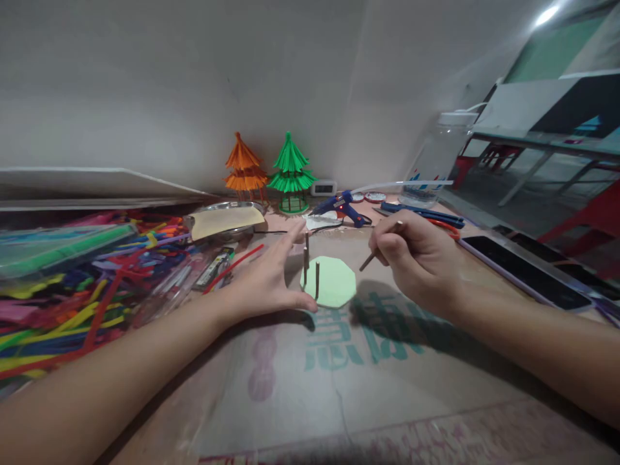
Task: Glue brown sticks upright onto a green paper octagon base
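Observation:
A pale green, many-sided base lies flat on the table. Several short brown sticks stand upright along its left side. My left hand is beside that edge, thumb and fingers spread around the base's left side; it holds nothing that I can see. To the right of the base and a little above the table, my right hand pinches another short brown stick, tilted with its lower end toward the base.
A blue glue gun stands behind the base, near orange and green pagoda-like models. Colourful pipe cleaners crowd the left. A phone, blue-handled pliers and a clear bottle are at right.

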A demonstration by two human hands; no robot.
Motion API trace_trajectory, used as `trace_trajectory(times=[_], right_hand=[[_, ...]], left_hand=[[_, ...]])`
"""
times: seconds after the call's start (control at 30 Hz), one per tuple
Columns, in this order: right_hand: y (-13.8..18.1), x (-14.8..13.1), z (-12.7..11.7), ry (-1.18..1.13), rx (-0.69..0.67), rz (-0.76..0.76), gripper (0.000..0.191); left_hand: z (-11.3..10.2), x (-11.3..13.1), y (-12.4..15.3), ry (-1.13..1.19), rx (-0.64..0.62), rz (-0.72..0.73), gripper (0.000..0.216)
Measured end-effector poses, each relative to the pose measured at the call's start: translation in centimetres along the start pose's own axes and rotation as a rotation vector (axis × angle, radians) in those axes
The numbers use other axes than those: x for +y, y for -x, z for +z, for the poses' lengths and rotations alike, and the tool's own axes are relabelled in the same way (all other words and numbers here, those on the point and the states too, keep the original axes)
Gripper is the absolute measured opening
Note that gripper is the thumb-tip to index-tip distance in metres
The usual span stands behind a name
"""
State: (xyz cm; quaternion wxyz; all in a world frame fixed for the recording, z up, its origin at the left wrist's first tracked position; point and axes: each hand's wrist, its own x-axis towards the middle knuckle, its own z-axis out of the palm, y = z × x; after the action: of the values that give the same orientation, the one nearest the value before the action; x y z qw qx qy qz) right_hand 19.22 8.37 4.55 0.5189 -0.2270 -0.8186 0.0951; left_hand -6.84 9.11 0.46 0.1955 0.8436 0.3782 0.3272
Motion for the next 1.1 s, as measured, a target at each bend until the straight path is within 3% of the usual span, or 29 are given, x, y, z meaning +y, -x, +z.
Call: trace_trajectory(times=[0.1, 0.3, 0.6, 1.1], right_hand=[[1.5, 0.6, 1.5, -0.129, -0.022, 0.072, 0.032], [2.5, 0.1, 3.2, -0.181, -0.162, 0.103, 0.031], [2.4, 0.4, 3.6, -0.173, -0.183, 0.104, 0.030], [2.3, 0.2, 2.9, -0.125, -0.229, 0.135, 0.034]], left_hand=[[0.9, 0.0, 0.3, 0.010, -0.131, -0.041, 0.132], [1.0, -0.5, -0.1, -0.054, -0.202, 0.016, 0.104], [1.1, 0.1, -0.2, -0.172, -0.246, -0.065, 0.098], [1.0, -0.3, -0.1, -0.153, -0.223, -0.027, 0.087]])
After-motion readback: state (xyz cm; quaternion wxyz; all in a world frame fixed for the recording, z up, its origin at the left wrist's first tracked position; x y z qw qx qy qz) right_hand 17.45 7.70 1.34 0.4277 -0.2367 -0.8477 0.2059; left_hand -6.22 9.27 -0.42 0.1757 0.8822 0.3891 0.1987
